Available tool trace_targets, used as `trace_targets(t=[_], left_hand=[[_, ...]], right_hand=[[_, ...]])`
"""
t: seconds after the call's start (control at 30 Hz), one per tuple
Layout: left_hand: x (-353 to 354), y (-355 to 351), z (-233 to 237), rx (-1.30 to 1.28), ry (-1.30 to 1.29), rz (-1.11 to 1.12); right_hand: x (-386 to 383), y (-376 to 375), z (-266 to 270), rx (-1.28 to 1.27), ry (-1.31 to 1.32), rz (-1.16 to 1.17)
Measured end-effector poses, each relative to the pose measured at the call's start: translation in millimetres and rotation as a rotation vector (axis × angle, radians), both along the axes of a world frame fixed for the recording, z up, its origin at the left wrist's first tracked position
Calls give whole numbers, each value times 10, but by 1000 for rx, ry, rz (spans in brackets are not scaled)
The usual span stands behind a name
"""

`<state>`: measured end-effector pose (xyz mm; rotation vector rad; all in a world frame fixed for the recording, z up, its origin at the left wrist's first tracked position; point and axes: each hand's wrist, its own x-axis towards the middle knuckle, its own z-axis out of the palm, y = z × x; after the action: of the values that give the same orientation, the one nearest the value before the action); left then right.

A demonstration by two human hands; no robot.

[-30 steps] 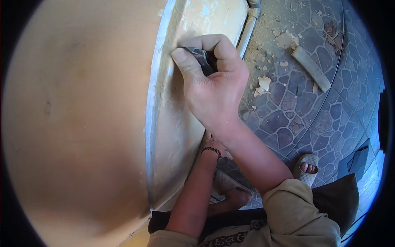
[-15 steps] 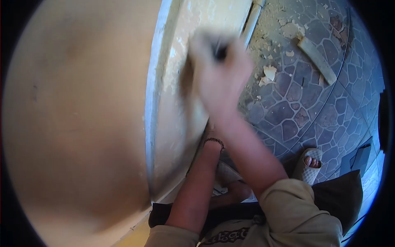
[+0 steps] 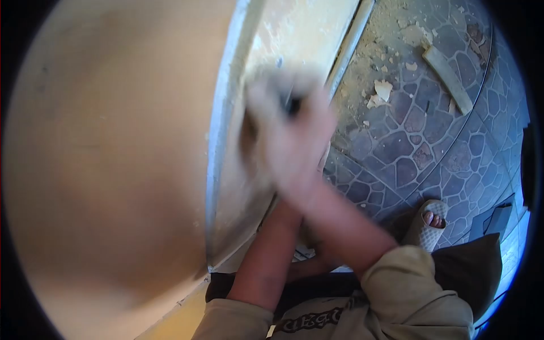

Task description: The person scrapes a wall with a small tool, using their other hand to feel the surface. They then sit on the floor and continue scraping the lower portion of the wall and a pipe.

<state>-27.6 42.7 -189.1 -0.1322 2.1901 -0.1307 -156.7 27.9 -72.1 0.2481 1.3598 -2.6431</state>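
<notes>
My right hand (image 3: 294,133), smeared by motion, is closed around a dark thing (image 3: 293,106) whose kind I cannot make out. It is against the lower band of the wall (image 3: 300,28), where the paint is patchy and flaking. Below it, my left forearm (image 3: 272,249) passes behind my right wrist. Only a sliver of my left hand (image 3: 324,157) seems to show past the right wrist; its fingers are hidden. A raised pale edge (image 3: 215,141) separates the lower band from the smooth beige upper wall (image 3: 113,141).
Paint flakes (image 3: 383,89) and crumbs litter the stone-patterned floor (image 3: 391,153). A flat pale bar (image 3: 449,79) lies there, beside a thin dark cable (image 3: 453,141). A pipe (image 3: 351,48) runs along the wall's foot. My sandalled foot (image 3: 432,224) is at right, near a grey object (image 3: 493,218).
My right hand has moved down and slightly left along the wall band, still closed on the dark thing. My left wrist and its bracelet are now behind the right arm. The view has shifted slightly.
</notes>
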Motion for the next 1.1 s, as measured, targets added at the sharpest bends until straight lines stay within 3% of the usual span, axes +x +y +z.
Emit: trace_targets(t=[0.03,0.13,0.17,0.27,0.37,0.43,0.53,0.63,0.7,0.77,0.83,0.93,0.97,1.03,1.07,1.1], left_hand=[[-76,-9,-3,45,-106,90],[-10,-5,-22,67,-39,116],[50,12,-47,53,3,98],[179,13,-133,-97,94,-108],[53,-2,-104,-45,-28,-9],[-115,1,-4,25,-118,88],[-163,10,57,29,-196,98],[116,-4,-110,-144,102,-160],[216,14,-110,-205,239,-246],[340,-59,-356,-81,331,-117],[373,-86,-448,-2,403,-42],[318,-39,-287,-137,359,-174],[289,-42,-293,-108,300,-128],[222,-43,-285,-56,184,-32],[221,-28,-207,-140,228,-153],[170,-37,-148,-53,166,-77]], right_hand=[[283,2,13,-23,43,-2],[329,126,-78,58,194,175],[183,129,-83,49,269,140],[-203,-24,-2,-104,21,36],[18,-62,44,-84,-5,-57],[475,12,47,-141,40,35],[276,100,70,-48,86,150],[-308,6,182,160,64,-23],[-196,-9,134,140,123,-102],[79,-13,80,135,117,-109],[342,-52,49,-93,13,-78],[67,30,2,64,167,-43],[-163,18,2,174,184,-91],[-527,-43,31,-45,72,-52],[-412,-63,52,125,113,-184],[-173,-14,78,170,88,-117]])
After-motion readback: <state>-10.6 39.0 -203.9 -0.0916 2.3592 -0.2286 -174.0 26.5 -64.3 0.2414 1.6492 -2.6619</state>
